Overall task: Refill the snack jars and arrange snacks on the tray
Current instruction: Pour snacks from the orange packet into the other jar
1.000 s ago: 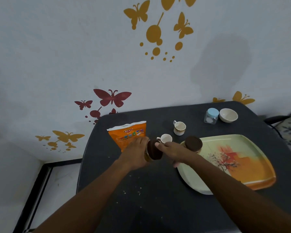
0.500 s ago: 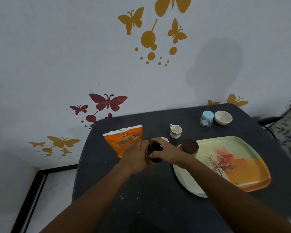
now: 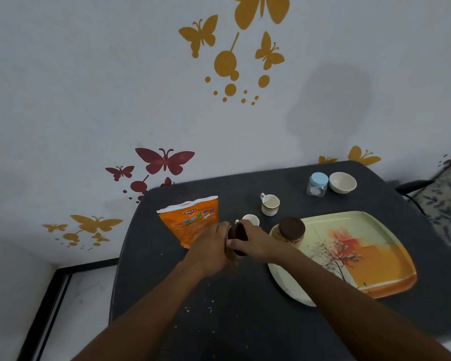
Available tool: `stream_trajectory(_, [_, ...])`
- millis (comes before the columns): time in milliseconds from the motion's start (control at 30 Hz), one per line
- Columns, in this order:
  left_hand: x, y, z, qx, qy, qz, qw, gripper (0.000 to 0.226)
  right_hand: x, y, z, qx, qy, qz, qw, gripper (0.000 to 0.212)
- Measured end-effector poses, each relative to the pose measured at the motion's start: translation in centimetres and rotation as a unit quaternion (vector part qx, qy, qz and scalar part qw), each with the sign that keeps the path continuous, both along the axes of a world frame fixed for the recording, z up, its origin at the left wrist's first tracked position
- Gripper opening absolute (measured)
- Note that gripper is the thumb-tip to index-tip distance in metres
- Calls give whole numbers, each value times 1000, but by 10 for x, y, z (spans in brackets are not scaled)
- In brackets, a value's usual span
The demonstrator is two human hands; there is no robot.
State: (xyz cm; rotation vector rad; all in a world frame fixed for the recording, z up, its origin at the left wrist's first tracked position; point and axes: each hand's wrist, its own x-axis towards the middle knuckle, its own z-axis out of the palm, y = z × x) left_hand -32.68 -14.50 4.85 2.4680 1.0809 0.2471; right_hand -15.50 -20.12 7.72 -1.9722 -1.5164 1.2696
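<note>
the right hand [image 3: 253, 242] curls its fingers over the brown lid [image 3: 238, 234] of a snack jar [image 3: 236, 243], likely to twist it, while the left hand [image 3: 211, 246] wraps round the jar's body to keep it from turning. the jar sits tilted between the two hands above the dark table [image 3: 245, 321], mostly hidden, so i cannot tell how full it is. just behind the left hand stands one orange snack packet [image 3: 190, 221], its top open, close enough for pouring. to the right lies one printed tray [image 3: 349, 254], and a second brown-lidded jar [image 3: 290, 231] stands on its near-left corner, probably already finished. counted: two brown-lidded jars, two small cups [image 3: 270, 204] [image 3: 250, 219], one blue-lidded jar [image 3: 317, 184], one white bowl [image 3: 343, 182], the last two together at the far side. crumbs [image 3: 208, 306] dot the tabletop.
</note>
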Motion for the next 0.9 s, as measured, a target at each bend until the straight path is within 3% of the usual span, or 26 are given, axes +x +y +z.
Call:
stream_trajectory(167, [0, -3, 1, 15, -30, 14, 999, 67, -8, -2, 5, 24, -58, 4, 998, 65])
stream_trajectory(433, [0, -8, -1, 31, -51, 22, 998, 68, -8, -6, 11, 21, -59, -3, 998, 67])
stream_trajectory(700, [0, -12, -5, 14, -55, 8, 998, 84, -6, -12, 5, 40, -99, -30, 994, 81])
stream_trajectory(900, [13, -19, -7, -27, -104, -16, 994, 87, 1, -31, -4, 97, -166, -81, 978, 77])
